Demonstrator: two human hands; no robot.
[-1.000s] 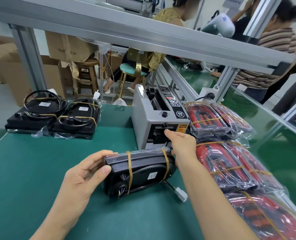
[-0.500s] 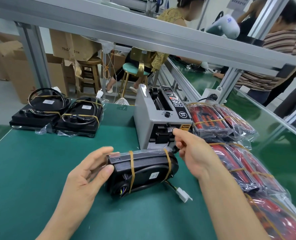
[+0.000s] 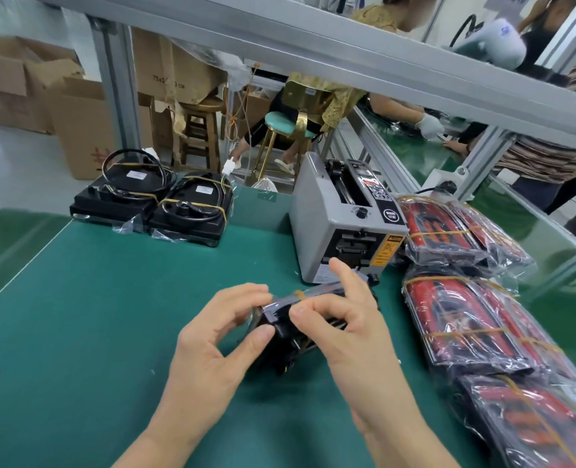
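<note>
A black plastic unit (image 3: 281, 336) in a clear bag, bound with tan rubber bands, is held just above the green mat in front of me, one end turned toward me. My left hand (image 3: 212, 349) pinches that near end, fingers curled over the top and thumb against the side. My right hand (image 3: 350, 332) grips the unit from the right, thumb pressing on the bag's folded end and index finger raised. Most of the unit is hidden behind both hands. Just behind it stands a grey tape dispenser (image 3: 327, 231).
Two more black units (image 3: 117, 197) (image 3: 192, 211) with coiled cables lie at the back left of the green mat (image 3: 77, 315). Several bagged red-and-black packs (image 3: 462, 325) line the right side. An aluminium frame beam (image 3: 313, 42) crosses overhead; people work beyond it.
My right hand left the dispenser's slot and came down onto the unit. The unit has been turned end-on toward me, and my left hand shifted to pinch its near end.
</note>
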